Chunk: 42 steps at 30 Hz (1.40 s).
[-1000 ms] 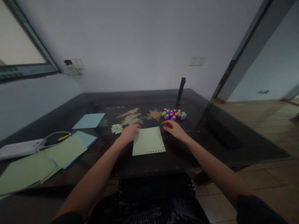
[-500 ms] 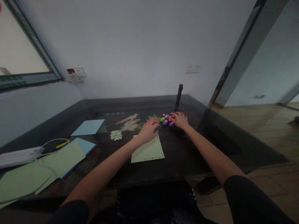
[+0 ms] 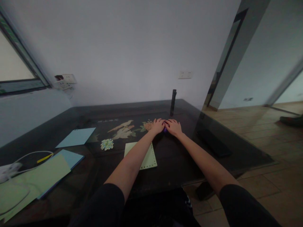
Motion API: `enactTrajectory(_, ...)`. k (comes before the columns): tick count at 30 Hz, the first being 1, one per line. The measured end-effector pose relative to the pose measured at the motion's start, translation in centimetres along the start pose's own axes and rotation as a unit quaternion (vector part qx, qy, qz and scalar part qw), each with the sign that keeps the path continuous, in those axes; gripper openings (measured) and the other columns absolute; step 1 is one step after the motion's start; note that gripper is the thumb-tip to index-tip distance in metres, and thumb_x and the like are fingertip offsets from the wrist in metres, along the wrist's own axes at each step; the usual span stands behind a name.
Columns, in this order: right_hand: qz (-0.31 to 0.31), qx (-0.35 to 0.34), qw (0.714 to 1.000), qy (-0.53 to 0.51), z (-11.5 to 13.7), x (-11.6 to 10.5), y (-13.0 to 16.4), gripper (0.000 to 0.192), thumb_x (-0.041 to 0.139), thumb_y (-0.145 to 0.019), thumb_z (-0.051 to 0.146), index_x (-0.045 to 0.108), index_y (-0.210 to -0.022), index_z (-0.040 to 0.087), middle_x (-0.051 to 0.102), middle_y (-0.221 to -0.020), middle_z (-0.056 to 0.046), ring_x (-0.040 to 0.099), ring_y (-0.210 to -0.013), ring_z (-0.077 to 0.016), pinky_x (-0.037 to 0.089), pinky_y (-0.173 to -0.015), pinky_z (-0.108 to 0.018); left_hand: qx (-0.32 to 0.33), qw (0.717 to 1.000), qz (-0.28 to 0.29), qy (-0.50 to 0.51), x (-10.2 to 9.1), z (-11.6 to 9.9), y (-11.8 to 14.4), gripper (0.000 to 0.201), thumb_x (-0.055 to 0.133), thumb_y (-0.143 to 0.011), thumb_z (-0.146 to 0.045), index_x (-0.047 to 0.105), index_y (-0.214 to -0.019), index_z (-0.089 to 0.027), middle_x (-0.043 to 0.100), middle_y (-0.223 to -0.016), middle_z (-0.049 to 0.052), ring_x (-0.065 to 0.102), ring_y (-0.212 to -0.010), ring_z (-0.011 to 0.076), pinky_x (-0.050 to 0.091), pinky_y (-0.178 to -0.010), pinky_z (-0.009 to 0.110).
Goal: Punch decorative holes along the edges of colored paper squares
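Note:
My left hand (image 3: 158,126) and my right hand (image 3: 173,127) meet over a cluster of small coloured balls (image 3: 165,129), cupped around it from both sides. Only a bit of purple shows between the fingers; the other balls are hidden under the hands. Beneath my left forearm lies a pale green sheet of paper (image 3: 149,160) with punched holes along its edges. A small pile of pale green and white pieces (image 3: 107,144) sits left of that sheet.
A black upright stick-like object (image 3: 173,102) stands behind my hands. On the right lies a dark flat object (image 3: 214,143). Blue paper (image 3: 76,137), more green sheets (image 3: 50,170), a yellow-tipped item (image 3: 44,158) and a white cable (image 3: 23,155) occupy the dark table's (image 3: 170,176) left side.
Both hands have come together over the coloured balls, covering most of them. My left hand has left its place above the green sheet's far edge. The view has turned slightly right.

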State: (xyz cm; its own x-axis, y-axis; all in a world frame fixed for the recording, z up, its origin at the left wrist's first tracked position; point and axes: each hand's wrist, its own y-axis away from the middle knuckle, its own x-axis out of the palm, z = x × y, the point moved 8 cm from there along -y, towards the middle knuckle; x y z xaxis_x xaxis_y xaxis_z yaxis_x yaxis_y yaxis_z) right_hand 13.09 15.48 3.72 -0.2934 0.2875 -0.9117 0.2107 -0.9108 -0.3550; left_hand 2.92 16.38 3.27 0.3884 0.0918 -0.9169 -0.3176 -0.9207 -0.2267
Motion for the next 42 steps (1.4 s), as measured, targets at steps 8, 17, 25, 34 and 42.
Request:
enactTrajectory(8,-0.011,-0.009,1.000,-0.001,1.7,0.4,0.0,0.043,0.030,-0.093,0.043,0.052,-0.125,0.027,0.052,-0.132,-0.008,0.041,-0.121,-0.0278,0.036,-0.094,-0.047,-0.012,0.999,-0.026,-0.021,-0.4,1.0,0.8,0.041,0.027,-0.095,-0.030,0.048,-0.128,-0.020,0.049,-0.132,0.012,0.042,-0.123,0.0224,0.029,-0.106,0.042)
enactTrajectory(17,0.004,-0.016,1.000,-0.003,6.1,1.4,-0.6,0.042,0.025,-0.095,0.040,0.053,-0.123,0.024,0.052,-0.130,-0.009,0.037,-0.121,-0.0272,0.036,-0.092,-0.045,-0.015,0.998,-0.021,-0.051,-2.3,4.0,2.1,0.035,0.028,-0.095,-0.027,0.055,-0.115,-0.017,0.056,-0.120,0.012,0.048,-0.116,0.0187,0.033,-0.102,0.036)
enactTrajectory(25,-0.003,-0.045,0.999,-0.019,10.8,2.6,-0.9,0.045,0.025,-0.094,0.044,0.055,-0.120,0.023,0.053,-0.128,-0.011,0.039,-0.117,-0.0294,0.036,-0.091,-0.048,-0.020,0.996,-0.028,-0.082,-4.0,8.7,4.7,0.037,0.027,-0.095,-0.026,0.054,-0.116,-0.015,0.056,-0.119,0.012,0.047,-0.117,0.0184,0.033,-0.101,0.035)
enactTrajectory(34,0.009,-0.066,0.997,-0.044,16.3,3.9,-0.6,0.048,0.024,-0.093,0.048,0.054,-0.121,0.022,0.054,-0.127,-0.012,0.039,-0.118,-0.0308,0.035,-0.091,-0.049,-0.013,0.995,-0.033,-0.094,-5.7,13.2,8.2,0.036,0.028,-0.094,-0.023,0.056,-0.113,-0.014,0.057,-0.119,0.013,0.046,-0.117,0.0184,0.034,-0.101,0.034)
enactTrajectory(42,0.042,-0.087,0.994,-0.049,18.0,4.9,-1.1,0.046,0.028,-0.092,0.051,0.056,-0.118,0.025,0.055,-0.125,-0.010,0.045,-0.116,-0.0309,0.033,-0.094,-0.051,-0.051,0.993,-0.085,-0.062,-6.5,16.3,9.6,0.036,0.032,-0.093,-0.030,0.059,-0.113,-0.015,0.049,-0.126,0.014,0.050,-0.114,0.0214,0.036,-0.103,0.038)
